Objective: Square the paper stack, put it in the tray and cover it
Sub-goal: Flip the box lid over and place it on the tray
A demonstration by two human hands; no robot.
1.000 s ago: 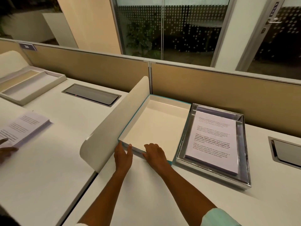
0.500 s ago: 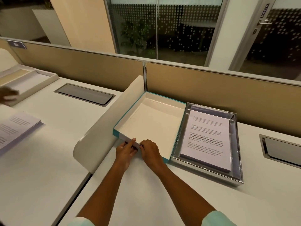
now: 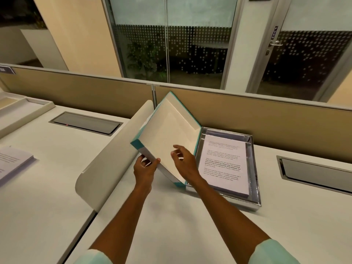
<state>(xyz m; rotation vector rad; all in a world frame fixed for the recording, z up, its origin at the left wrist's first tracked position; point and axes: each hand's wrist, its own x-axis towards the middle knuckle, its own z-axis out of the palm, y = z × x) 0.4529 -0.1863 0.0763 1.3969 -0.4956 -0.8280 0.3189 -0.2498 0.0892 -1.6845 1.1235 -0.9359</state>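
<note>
A silver tray [image 3: 254,180] sits on the white desk with a stack of printed paper [image 3: 224,164] lying flat inside it. Beside its left edge, a teal-edged box lid [image 3: 167,134] with a cream inside is tilted up on its right long edge, left side raised. My left hand [image 3: 145,168] grips the lid's near short rim. My right hand [image 3: 183,161] hovers in front of the lid's inside with fingers spread, holding nothing.
A curved white divider [image 3: 112,162] stands just left of the lid. Another paper stack [image 3: 13,162] lies on the neighbouring desk at far left, with a grey tray [image 3: 28,113] behind it. Cable hatches [image 3: 85,122] [image 3: 314,172] are set into both desks. A beige partition [image 3: 247,115] runs along the back.
The lid was lying flat beside the tray with both hands on its near rim. Now its left side is lifted steeply, my left hand holds it, and my right hand has come off.
</note>
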